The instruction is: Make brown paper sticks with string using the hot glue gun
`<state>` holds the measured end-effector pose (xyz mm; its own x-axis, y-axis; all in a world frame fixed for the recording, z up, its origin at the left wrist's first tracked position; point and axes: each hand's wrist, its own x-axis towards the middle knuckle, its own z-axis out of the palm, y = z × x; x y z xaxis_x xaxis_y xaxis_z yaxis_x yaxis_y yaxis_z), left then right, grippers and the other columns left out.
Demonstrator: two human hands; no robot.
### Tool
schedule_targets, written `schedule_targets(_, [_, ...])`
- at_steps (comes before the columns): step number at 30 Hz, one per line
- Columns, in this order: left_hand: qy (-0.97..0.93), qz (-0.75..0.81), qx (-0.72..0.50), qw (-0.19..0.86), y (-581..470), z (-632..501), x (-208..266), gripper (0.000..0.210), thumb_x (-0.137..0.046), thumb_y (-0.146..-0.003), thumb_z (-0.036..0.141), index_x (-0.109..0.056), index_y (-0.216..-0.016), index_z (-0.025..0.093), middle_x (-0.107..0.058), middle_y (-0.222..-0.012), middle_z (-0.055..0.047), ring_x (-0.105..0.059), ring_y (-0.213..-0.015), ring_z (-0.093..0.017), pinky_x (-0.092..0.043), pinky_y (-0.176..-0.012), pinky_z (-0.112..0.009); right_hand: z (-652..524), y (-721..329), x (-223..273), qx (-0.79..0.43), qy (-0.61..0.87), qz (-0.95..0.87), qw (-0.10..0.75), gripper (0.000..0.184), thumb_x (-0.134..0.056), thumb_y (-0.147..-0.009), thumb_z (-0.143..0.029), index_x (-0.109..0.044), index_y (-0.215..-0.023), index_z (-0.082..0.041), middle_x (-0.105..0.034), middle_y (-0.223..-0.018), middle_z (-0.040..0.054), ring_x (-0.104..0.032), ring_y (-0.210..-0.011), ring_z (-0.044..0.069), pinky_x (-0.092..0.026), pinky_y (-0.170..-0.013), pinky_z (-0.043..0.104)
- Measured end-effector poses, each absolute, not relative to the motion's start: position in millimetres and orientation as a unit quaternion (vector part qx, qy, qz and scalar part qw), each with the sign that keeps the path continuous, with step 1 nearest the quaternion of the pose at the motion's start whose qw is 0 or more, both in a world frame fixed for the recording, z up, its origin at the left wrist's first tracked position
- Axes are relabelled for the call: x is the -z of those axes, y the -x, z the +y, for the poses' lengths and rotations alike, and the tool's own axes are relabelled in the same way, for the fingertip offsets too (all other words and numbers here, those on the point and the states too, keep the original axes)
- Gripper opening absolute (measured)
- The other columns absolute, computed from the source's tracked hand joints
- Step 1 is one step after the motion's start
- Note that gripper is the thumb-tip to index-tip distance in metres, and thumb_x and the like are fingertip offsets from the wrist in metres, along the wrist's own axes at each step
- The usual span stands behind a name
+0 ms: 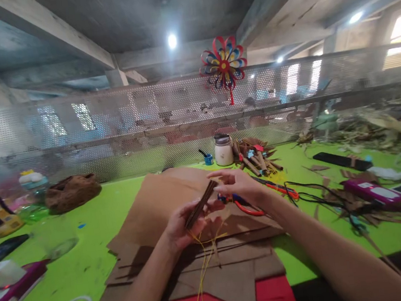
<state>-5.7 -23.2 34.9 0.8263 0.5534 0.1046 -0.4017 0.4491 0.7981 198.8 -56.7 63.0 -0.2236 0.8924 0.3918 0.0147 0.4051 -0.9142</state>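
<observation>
My left hand (181, 222) is closed around a slim brown paper bundle (202, 202), tilted up to the right. Yellow strings (204, 275) hang below that hand toward the table edge. My right hand (240, 184) is beside the bundle's upper end, its thumb and index finger bent near the tip. Under its palm show the curved handles of a red-and-blue-handled tool (248, 208), seemingly held by the lower fingers; its working end is hidden. Beneath both hands lies a stack of brown paper sheets (162, 198).
Behind stand a white jar (223, 151), a small blue pot (208, 159) and a pile of brown paper rolls (257, 158). Orange-handled scissors (284, 189) and a black cord lie right, near a purple device (374, 192). A clear cup (56, 239) stands left; a mesh screen (149, 142) runs behind.
</observation>
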Motion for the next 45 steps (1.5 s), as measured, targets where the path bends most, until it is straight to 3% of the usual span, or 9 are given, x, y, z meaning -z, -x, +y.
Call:
schedule_targets(11, [-0.433, 0.119, -0.334, 0.829, 8.3, -16.3, -31.0, 0.027, -0.046, -0.088, 0.018, -0.068, -0.098, 0.006, -0.059, -0.121, -0.021, -0.047, -0.123, -0.03, -0.037, -0.101, -0.05, -52.2, -256.1, -88.3, -0.447, 0.248, -0.412, 0.755, 0.019, -0.07, -0.069, -0.023, -0.068, -0.087, -0.018, -0.047, -0.051, -0.0076, -0.046, -0.048, 0.007, -0.051, -0.064, 0.026])
schedule_targets(17, [-0.381, 0.176, -0.422, 0.804, 7.1, -15.4, -37.8, 0.023, -0.052, -0.086, 0.021, -0.069, -0.091, 0.007, -0.065, -0.111, -0.017, -0.056, -0.114, -0.027, -0.045, -0.095, -0.042, -31.0, -276.5, -72.1, -0.228, 0.418, -0.339, 0.811, 0.018, -0.068, -0.066, -0.028, -0.068, -0.077, -0.014, -0.065, -0.07, 0.0026, -0.059, -0.064, 0.012, -0.049, -0.059, 0.026])
schedule_targets(21, [-0.353, 0.222, -0.417, 0.808, 8.0, -12.4, -37.5, 0.02, -0.052, -0.084, 0.018, -0.069, -0.084, 0.006, -0.07, -0.092, -0.014, -0.066, -0.09, -0.022, -0.051, -0.084, -0.034, -26.6, -256.8, -58.8, -0.022, 0.485, -0.482, 0.729, 0.022, -0.063, -0.073, -0.03, -0.068, -0.087, -0.014, -0.066, -0.085, 0.0076, -0.06, -0.074, 0.017, -0.05, -0.068, 0.033])
schedule_targets(25, [-0.372, 0.254, -0.348, 0.822, 6.1, -13.4, -31.5, 0.018, -0.053, -0.083, 0.018, -0.067, -0.081, 0.006, -0.071, -0.083, -0.014, -0.067, -0.077, -0.018, -0.052, -0.075, -0.03, -45.8, -213.9, -57.6, 0.116, 0.445, -0.673, 0.578, 0.035, -0.057, -0.077, -0.02, -0.062, -0.111, -0.018, -0.061, -0.11, 0.0112, -0.055, -0.103, 0.025, -0.047, -0.085, 0.042])
schedule_targets(28, [-0.403, 0.251, -0.298, 0.828, 3.4, -15.8, -27.0, 0.021, -0.051, -0.083, 0.018, -0.067, -0.084, 0.004, -0.071, -0.081, -0.014, -0.067, -0.078, -0.02, -0.053, -0.074, -0.03, -56.5, -189.0, -54.9, 0.142, 0.413, -0.79, 0.43, 0.057, -0.056, -0.072, -0.009, -0.051, -0.128, -0.021, -0.05, -0.131, 0.01, -0.041, -0.121, 0.027, -0.035, -0.101, 0.048])
schedule_targets(32, [-0.421, 0.224, -0.238, 0.846, 2.7, -15.7, -24.8, 0.027, -0.047, -0.085, 0.02, -0.067, -0.085, 0.003, -0.071, -0.08, -0.013, -0.067, -0.077, -0.02, -0.053, -0.068, -0.028, -50.4, -183.3, -40.2, 0.109, 0.398, -0.857, 0.307, 0.044, -0.056, -0.075, -0.01, -0.059, -0.117, -0.022, -0.056, -0.125, 0.0093, -0.044, -0.114, 0.027, -0.036, -0.097, 0.049])
schedule_targets(36, [-0.417, 0.208, -0.199, 0.862, 4.5, -13.2, -28.7, 0.044, -0.044, -0.088, 0.042, -0.066, -0.092, 0.003, -0.07, -0.088, -0.016, -0.067, -0.08, -0.023, -0.054, -0.067, -0.032, -41.3, -193.5, -32.1, 0.072, 0.406, -0.86, 0.3, 0.034, -0.051, -0.081, -0.009, -0.061, -0.112, -0.018, -0.064, -0.108, 0.0092, -0.051, -0.103, 0.023, -0.041, -0.09, 0.041])
schedule_targets(38, [-0.426, 0.233, -0.255, 0.836, 5.1, -10.8, -30.8, 0.049, -0.044, -0.088, 0.048, -0.065, -0.093, 0.004, -0.069, -0.089, -0.017, -0.066, -0.081, -0.024, -0.054, -0.068, -0.033, -39.5, -200.3, -34.3, 0.073, 0.424, -0.849, 0.308, 0.033, -0.049, -0.083, -0.009, -0.062, -0.112, -0.018, -0.065, -0.103, 0.0096, -0.053, -0.1, 0.023, -0.043, -0.087, 0.039])
schedule_targets(45, [-0.428, 0.356, -0.562, 0.612, 12.8, 1.4, -36.9, 0.015, -0.061, -0.081, 0.024, -0.067, -0.082, 0.01, -0.065, -0.068, -0.007, -0.06, -0.059, -0.012, -0.044, -0.051, -0.018, -30.3, -233.8, -45.9, 0.127, 0.473, -0.797, 0.354, 0.033, -0.047, -0.081, -0.007, -0.065, -0.106, -0.015, -0.065, -0.104, 0.0123, -0.053, -0.099, 0.025, -0.043, -0.087, 0.043])
